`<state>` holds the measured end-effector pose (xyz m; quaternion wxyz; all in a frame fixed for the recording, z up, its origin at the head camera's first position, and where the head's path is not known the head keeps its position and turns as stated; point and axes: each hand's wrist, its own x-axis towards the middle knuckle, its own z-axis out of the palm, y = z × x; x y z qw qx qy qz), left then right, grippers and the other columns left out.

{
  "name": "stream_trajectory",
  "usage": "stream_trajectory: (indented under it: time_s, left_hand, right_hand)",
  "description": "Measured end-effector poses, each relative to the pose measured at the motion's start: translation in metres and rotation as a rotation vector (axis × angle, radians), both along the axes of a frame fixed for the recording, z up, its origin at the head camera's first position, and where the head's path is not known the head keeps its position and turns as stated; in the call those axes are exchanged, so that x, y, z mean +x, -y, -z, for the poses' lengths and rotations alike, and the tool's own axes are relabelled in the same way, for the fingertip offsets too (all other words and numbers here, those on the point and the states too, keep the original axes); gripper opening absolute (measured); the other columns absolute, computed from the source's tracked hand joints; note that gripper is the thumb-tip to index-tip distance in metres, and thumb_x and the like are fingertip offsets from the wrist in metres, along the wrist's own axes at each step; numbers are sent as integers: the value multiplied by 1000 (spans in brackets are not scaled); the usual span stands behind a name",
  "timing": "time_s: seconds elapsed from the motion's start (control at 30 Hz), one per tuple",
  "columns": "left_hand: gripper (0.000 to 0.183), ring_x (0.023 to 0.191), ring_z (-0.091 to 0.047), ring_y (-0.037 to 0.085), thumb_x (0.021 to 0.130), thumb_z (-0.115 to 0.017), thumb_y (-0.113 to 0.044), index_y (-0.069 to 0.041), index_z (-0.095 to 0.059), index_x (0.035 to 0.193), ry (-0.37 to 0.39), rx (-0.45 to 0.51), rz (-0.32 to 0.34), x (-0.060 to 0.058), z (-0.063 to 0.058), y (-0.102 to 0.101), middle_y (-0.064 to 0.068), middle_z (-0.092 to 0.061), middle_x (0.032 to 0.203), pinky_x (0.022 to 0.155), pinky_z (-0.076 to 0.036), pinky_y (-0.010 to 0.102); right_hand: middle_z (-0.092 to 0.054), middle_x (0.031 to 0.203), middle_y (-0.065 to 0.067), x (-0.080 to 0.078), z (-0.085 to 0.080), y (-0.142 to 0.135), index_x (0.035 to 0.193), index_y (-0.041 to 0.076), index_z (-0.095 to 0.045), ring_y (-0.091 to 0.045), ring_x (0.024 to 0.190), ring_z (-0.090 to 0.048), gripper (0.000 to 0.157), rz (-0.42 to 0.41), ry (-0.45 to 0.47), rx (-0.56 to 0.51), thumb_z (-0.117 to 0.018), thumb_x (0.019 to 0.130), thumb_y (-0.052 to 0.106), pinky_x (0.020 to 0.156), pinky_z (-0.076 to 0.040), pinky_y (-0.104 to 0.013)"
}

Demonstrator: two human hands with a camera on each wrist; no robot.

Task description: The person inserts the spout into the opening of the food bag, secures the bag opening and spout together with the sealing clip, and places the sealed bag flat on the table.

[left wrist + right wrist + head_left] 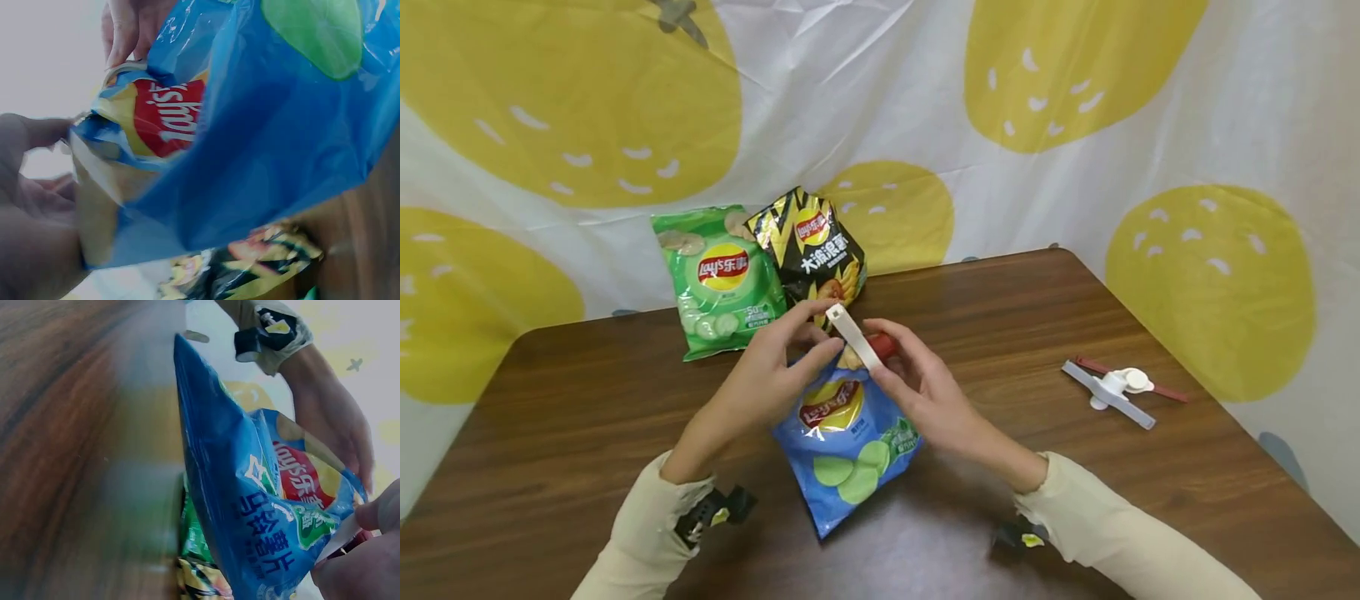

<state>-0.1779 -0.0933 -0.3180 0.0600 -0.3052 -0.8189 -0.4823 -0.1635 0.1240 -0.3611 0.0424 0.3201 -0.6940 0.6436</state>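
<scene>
Near the middle of the dark brown wood-grain desk (1000,312), on the side toward the person, a glossy blue chip bag (822,496) with a red-and-yellow Lay's badge and green slices printed on its front is held at its top between the two hands. The bag tilts, its badge end up between the fingers and its printed lower part slanting toward the person. A slim white plastic bar clip (856,337) with a rounded red part (882,345) lies slantwise at the bag's top edge. The left hand (767,367) pinches the bag's top between thumb and fingers, its fingertips close to the clip's far end; whether the index finger presses on the clip itself is hard to tell. The right hand (936,400) grips the clip at its near end, the thumb along the white bar and the fingers about the red part.

Just beyond the left hand, a shiny green chip bag (722,292) with cucumber slices on it leans upright near the desk's back edge, and a black-and-yellow zigzag-patterned chip bag (808,242) touches it on the right. Well apart, toward the desk's right edge, lie a translucent plastic bar (1129,410) with a round white cap (1138,381) and a thin dark red strip (1170,393). Behind everything hangs a white cloth (880,100) printed with big yellow fruit.
</scene>
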Motion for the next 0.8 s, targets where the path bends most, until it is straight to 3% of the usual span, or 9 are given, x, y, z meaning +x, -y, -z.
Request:
stream_trajectory:
  time_s: [0.1,0.23,0.33,0.5,0.63,0.8]
  left_hand:
    - [22,80,-63,18,96,-67,-20,-11,-64,116,-8,65,-1,1,3,-6,1,-66,92,70,-52,33]
    - [11,72,-62,18,95,-69,-17,-8,-65,98,-83,110,-48,-1,6,-11,3,-65,83,62,-53,30]
    - [9,71,-63,17,94,-70,-15,-7,-65,97,-110,123,-59,-2,7,-11,2,-66,82,61,-54,29]
    - [9,75,-63,15,95,-69,-15,-8,-66,100,-168,120,-47,-4,11,-14,-1,-66,86,65,-53,28]
    - [8,73,-59,12,95,-69,-16,-9,-67,99,-225,108,-77,-3,13,-17,-3,-66,84,64,-49,27]
    - [8,71,-60,11,94,-71,-18,-11,-67,93,-169,144,-93,1,15,-20,-3,-65,80,61,-50,27]
  right_hand:
    - [-59,118,-14,-1,-4,-1,144,3,-43,-22,106,-59,46,-32,-33,50,-55,99,0,91,-49,-28]
    - [-62,122,-15,-3,-6,-3,144,6,-45,-22,110,-61,49,-22,4,48,-60,97,0,93,-51,-30]
    - [-66,119,-16,-3,-7,-5,137,3,-53,-21,106,-65,41,48,26,16,-61,97,1,88,-54,-29]
    - [-70,113,-12,-3,-6,-6,127,0,-62,-17,96,-67,28,157,-49,72,-59,99,5,78,-55,-26]
    - [-71,110,-10,-4,-7,-9,126,1,-63,-18,88,-67,26,162,-90,110,-58,100,5,73,-55,-26]
    - [-70,103,-5,-4,-12,-11,121,6,-65,-16,88,-67,23,139,-119,186,-64,98,10,75,-56,-28]
